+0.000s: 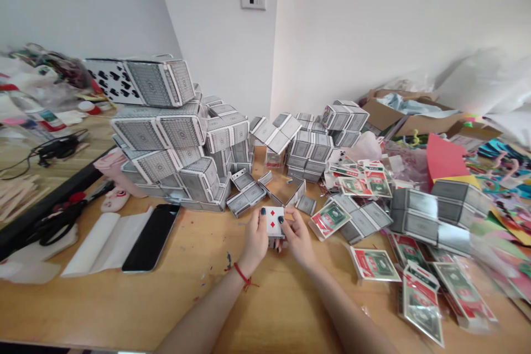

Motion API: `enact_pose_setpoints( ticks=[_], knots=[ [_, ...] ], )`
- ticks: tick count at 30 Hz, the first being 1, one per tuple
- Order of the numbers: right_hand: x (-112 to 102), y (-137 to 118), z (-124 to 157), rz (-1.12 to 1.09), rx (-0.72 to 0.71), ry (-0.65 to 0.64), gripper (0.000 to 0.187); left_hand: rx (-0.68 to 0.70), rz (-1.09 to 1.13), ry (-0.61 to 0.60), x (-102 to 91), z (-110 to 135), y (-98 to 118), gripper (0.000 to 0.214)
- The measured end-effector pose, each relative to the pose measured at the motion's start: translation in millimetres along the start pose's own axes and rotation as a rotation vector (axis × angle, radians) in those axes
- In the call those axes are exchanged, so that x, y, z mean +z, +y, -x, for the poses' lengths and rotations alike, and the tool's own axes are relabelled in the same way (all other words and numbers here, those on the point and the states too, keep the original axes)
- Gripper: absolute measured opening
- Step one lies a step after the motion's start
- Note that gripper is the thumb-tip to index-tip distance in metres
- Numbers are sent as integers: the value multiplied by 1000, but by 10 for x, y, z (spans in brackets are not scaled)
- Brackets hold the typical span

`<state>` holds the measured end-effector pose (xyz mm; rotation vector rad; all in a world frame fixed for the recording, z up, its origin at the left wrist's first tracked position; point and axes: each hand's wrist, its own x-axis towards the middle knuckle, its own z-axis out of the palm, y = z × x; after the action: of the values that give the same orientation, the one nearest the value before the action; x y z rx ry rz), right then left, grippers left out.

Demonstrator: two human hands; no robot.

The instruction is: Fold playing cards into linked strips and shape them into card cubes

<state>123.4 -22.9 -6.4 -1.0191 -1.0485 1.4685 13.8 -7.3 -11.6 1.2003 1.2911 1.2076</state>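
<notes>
Between my two hands is a playing card (273,219) with red diamonds facing up; grey-backed card edges show beneath it. My left hand (256,235) grips its left side, thumb on the face. From the right, my right hand (296,235) pinches it, with the thumb on the face and fingers underneath. Just beyond lie folded grey-backed card pieces (248,193) and an open frame of joined cards (286,192). Behind them, blocks built from cards (182,130) are stacked on the left, and a smaller stack of card blocks (311,146) stands at centre right.
A black phone (151,238) and a white paper roll (93,243) lie left, near black scissors (62,213). Red-and-green card boxes (375,264) and more card blocks (415,213) spread across the right of the wooden table (199,301). A cardboard box (409,121) stands behind.
</notes>
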Motion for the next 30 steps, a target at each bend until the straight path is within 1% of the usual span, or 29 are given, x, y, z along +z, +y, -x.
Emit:
enact_pose_setpoints(
  ticks=[2,4,7,10,14,18,22,26,30],
  knots=[
    [7,14,-4,-4,-17,38,35,4,-31,-17,2,7,6,26],
    [3,33,-11,1,-35,76,33,49,-76,-34,-10,15,35,23],
    [-6,49,-16,7,-20,93,31,60,-65,-57,-28,29,89,19],
    [-10,31,-13,4,16,73,29,40,-16,-50,-27,43,123,17],
    [-1,-26,2,-5,58,42,28,64,53,-22,-6,66,158,15],
    [10,-48,11,-36,62,6,24,9,160,-44,12,88,202,13],
    [10,-15,-2,-78,51,11,18,-42,232,-56,18,92,199,11],
    [9,15,-10,-144,65,-6,15,-50,262,-71,19,94,183,8],
    [-15,36,2,-203,89,-55,14,-22,233,-28,1,97,178,6]
  ],
)
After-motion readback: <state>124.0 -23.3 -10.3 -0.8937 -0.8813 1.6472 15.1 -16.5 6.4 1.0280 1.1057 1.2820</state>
